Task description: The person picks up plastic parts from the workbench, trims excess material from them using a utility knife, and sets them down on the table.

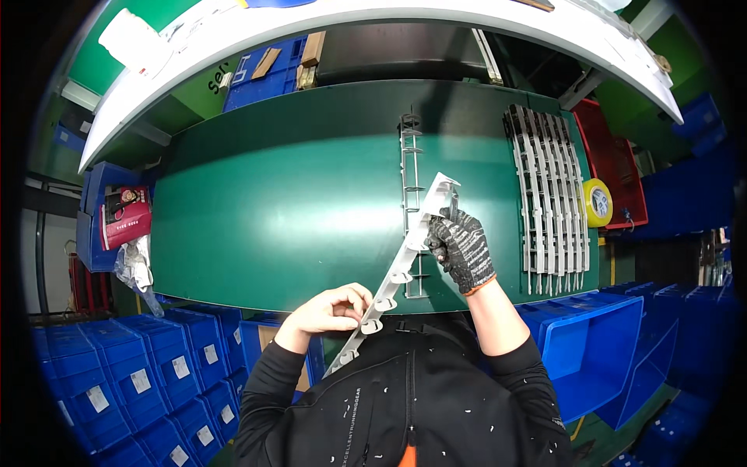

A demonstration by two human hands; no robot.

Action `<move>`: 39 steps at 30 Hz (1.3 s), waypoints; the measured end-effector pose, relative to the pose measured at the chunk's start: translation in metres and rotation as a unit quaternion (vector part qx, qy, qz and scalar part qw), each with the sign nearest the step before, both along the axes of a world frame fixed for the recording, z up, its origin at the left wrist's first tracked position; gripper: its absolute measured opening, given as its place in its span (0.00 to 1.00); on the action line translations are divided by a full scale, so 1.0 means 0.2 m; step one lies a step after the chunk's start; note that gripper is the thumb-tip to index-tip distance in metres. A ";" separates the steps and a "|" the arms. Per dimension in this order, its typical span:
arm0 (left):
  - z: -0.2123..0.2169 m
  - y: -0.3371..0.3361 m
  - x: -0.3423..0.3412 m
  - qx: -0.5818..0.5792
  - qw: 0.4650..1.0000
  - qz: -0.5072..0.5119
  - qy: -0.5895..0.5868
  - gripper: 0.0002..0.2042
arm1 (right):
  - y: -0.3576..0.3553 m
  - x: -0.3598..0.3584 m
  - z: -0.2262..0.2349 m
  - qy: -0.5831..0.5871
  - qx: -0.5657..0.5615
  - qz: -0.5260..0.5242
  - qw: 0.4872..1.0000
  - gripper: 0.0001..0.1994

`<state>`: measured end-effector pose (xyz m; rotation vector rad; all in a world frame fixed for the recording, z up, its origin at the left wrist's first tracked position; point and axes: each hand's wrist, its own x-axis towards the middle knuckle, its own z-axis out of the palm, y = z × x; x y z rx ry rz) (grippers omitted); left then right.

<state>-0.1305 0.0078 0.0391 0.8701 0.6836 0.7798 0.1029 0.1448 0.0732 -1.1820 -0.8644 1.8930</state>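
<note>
A long pale grey plastic strip (394, 278) with rounded clips along its side slants from my torso up over the green table. My bare left hand (336, 311) is closed at its lower half, thumb and fingers pinching the edge. At the upper end, my right hand (461, 247) wears a dark knitted glove with an orange cuff. Its fingers are curled against the strip; a slim dark shape shows above them, and I cannot make out what it is. Behind the strip a similar clipped strip (410, 167) lies lengthwise on the table (272, 210).
Several similar strips (548, 198) lie side by side at the right, beside a yellow tape roll (597, 202) and a red crate (611, 163). A red packet (126, 215) sits at the left edge. Blue crates (587, 350) stand low on both sides. A white shelf (373, 25) spans the back.
</note>
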 end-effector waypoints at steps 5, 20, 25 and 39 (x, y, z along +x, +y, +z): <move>0.03 0.10 0.12 -0.066 0.988 0.139 -0.025 0.17 | -0.03 -0.01 0.04 0.057 0.009 0.019 0.998 0.05; 0.19 0.12 0.23 -0.142 0.980 0.136 0.042 0.24 | -0.14 0.14 0.06 -0.324 0.485 0.089 0.807 0.05; 0.20 0.12 0.24 -0.154 0.979 0.127 0.042 0.24 | -0.14 0.16 0.07 -0.317 0.437 0.082 0.838 0.05; 0.21 0.15 0.28 -0.139 0.979 0.148 0.007 0.24 | -0.23 0.17 0.07 -0.333 0.492 0.108 0.797 0.06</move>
